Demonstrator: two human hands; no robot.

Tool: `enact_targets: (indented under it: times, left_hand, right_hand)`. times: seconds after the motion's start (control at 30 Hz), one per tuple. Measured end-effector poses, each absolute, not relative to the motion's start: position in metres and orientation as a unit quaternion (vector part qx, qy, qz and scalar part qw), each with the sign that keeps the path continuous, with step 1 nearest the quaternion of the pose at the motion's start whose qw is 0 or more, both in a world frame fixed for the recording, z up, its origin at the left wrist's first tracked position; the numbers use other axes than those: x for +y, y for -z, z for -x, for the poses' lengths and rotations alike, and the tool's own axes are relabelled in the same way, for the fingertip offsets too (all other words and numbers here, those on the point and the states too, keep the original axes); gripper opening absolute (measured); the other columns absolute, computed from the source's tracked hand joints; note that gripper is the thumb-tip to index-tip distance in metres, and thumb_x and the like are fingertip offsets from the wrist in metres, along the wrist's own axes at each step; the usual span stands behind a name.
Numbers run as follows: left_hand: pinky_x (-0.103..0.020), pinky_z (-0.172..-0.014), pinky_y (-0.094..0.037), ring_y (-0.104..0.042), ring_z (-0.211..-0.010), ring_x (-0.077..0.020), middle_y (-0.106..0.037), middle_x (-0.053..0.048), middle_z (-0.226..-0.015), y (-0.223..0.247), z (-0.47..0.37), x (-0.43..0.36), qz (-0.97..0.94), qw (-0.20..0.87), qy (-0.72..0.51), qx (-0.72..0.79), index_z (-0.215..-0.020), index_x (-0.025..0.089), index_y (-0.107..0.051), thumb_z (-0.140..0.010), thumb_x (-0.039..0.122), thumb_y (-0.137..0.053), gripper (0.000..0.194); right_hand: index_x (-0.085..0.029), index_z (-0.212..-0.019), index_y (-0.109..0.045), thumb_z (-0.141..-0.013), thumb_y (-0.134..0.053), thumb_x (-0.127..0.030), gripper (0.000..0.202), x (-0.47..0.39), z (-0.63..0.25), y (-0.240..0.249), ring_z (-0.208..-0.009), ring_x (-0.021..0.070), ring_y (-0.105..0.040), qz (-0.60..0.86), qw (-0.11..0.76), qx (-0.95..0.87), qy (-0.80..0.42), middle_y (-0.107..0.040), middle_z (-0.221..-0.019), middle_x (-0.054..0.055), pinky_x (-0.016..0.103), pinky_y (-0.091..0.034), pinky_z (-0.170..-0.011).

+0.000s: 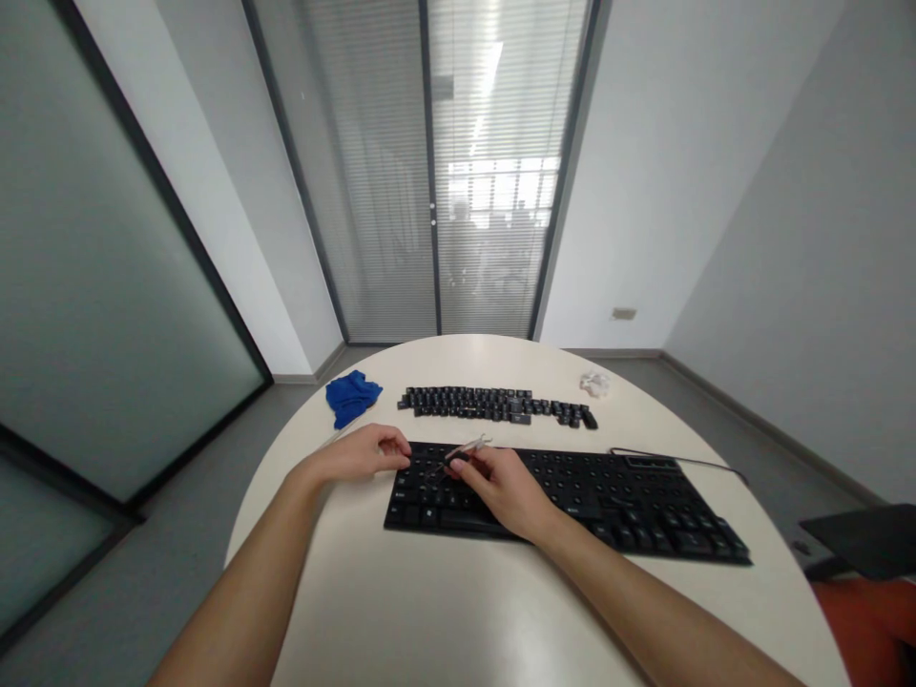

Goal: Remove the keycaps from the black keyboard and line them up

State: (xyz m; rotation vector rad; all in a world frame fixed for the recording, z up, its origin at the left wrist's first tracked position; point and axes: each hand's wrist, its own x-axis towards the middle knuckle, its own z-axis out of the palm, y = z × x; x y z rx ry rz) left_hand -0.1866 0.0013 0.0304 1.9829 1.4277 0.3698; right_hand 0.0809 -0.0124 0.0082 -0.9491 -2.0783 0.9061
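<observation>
A black keyboard (450,518) lies across the table, with many keycaps off its upper part and bare switch posts showing. Keys remain along the bottom row and at the right end. My right hand (505,491) is over its left half, thumb and fingers closed on a small keycap puller (472,447) with thin metal wires. The wires stick out past the fingertips; the lower ends are hard to make out against the keys. At the keyboard's upper left corner rests my left hand (368,453), fingers curved and apart from the thumb, touching the edge and holding nothing visible.
Loose black keycaps (465,403) stand in rows behind the keyboard. A blue cloth (352,396) lies at the back left, and a crumpled whitish wad (594,384) at the back right. The keyboard cable (687,460) runs off the right edge of the round table (401,611).
</observation>
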Motion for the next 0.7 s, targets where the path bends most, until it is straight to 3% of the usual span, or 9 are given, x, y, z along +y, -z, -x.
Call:
enact_targets:
  times: [0.3, 0.47, 0.57, 0.7]
  left_hand:
    - [-0.029, -0.083, -0.049, -0.065, -0.095, -0.0213, -0.070, -0.006, -0.105, -0.030, 0.199, 0.001, -0.748, 0.395, -0.137, 0.516, -0.111, 0.020, -0.066, -0.064, 0.032, -0.076, 0.049]
    - [-0.028, -0.069, -0.049, -0.065, -0.084, -0.0196, -0.071, -0.009, -0.101, -0.029, 0.200, 0.004, -0.707, 0.455, -0.177, 0.512, -0.105, 0.015, -0.064, -0.073, 0.035, -0.067, 0.037]
    - [-0.025, -0.062, -0.045, -0.062, -0.075, -0.0171, -0.072, -0.007, -0.090, -0.027, 0.202, 0.006, -0.694, 0.446, -0.195, 0.530, -0.098, 0.015, -0.065, -0.077, 0.037, -0.061, 0.032]
    - [-0.023, -0.055, -0.042, -0.060, -0.073, -0.0170, -0.070, -0.007, -0.088, -0.021, 0.207, 0.010, -0.681, 0.434, -0.213, 0.550, -0.096, 0.014, -0.064, -0.075, 0.037, -0.058, 0.031]
  right_hand:
    - [-0.023, -0.106, -0.073, -0.096, -0.051, -0.034, 0.027, -0.014, -0.075, -0.024, -0.104, 0.0223, -0.066, 0.305, 0.304, -0.835, -0.342, -0.073, -0.110, 0.005, 0.033, -0.045, -0.096]
    - [-0.021, -0.100, -0.073, -0.095, -0.053, -0.034, 0.025, 0.002, -0.066, -0.045, -0.094, 0.0210, -0.068, 0.253, 0.257, -0.876, -0.319, -0.074, -0.103, 0.006, 0.029, -0.049, -0.085]
    - [-0.021, -0.104, -0.070, -0.092, -0.058, -0.033, 0.021, 0.013, -0.056, -0.054, -0.074, 0.0175, -0.067, 0.244, 0.234, -0.898, -0.282, -0.073, -0.083, 0.002, 0.025, -0.048, -0.069]
    - [-0.020, -0.100, -0.066, -0.090, -0.057, -0.025, 0.014, 0.019, -0.042, -0.058, -0.065, 0.0141, -0.064, 0.215, 0.220, -0.898, -0.314, -0.068, -0.072, -0.001, 0.022, -0.046, -0.063]
